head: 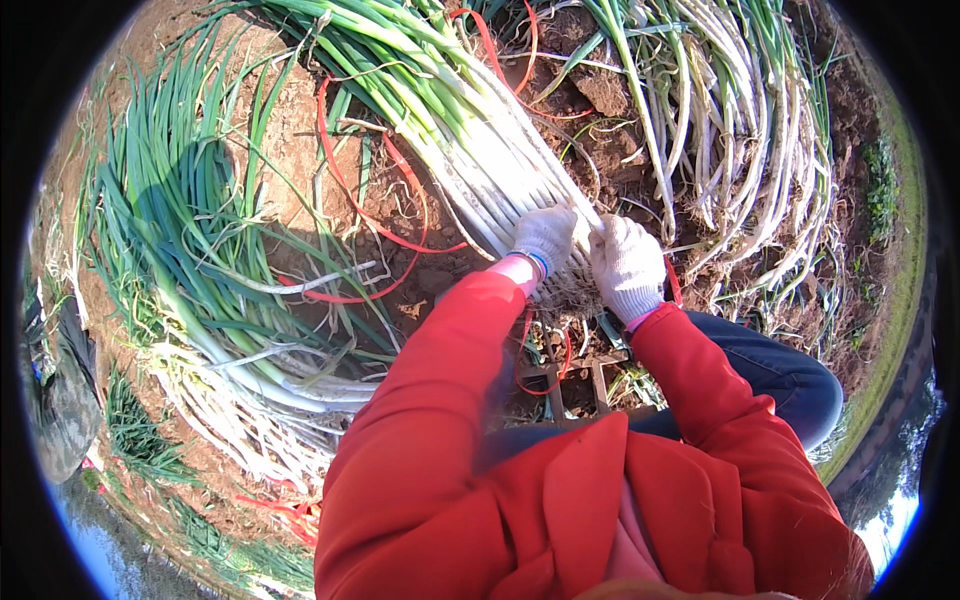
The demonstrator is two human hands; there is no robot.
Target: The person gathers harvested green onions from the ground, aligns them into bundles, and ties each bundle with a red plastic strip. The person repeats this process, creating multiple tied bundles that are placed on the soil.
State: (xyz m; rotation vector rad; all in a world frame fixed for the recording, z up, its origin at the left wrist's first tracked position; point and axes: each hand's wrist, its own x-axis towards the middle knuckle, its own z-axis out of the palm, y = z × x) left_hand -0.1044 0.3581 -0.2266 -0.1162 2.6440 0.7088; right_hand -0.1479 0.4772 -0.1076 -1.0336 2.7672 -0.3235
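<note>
A thick bundle of green onions lies before me, leaves towards the top and roots close to my body. My left hand, in a white knit glove, rests on the white stalks just above the roots, its fingers curled; what it grips is hard to make out. My right hand, gloved alike, is closed on a white stalk at the bundle's right edge. Red plastic strapping loops over the soil left of the bundle, and another red strap hangs beneath the roots.
More green onions are heaped at the left, and another pile lies at the upper right. A rusty metal frame sits low in front of my body. Brown soil shows between the piles. Red strapping lies at the lower left.
</note>
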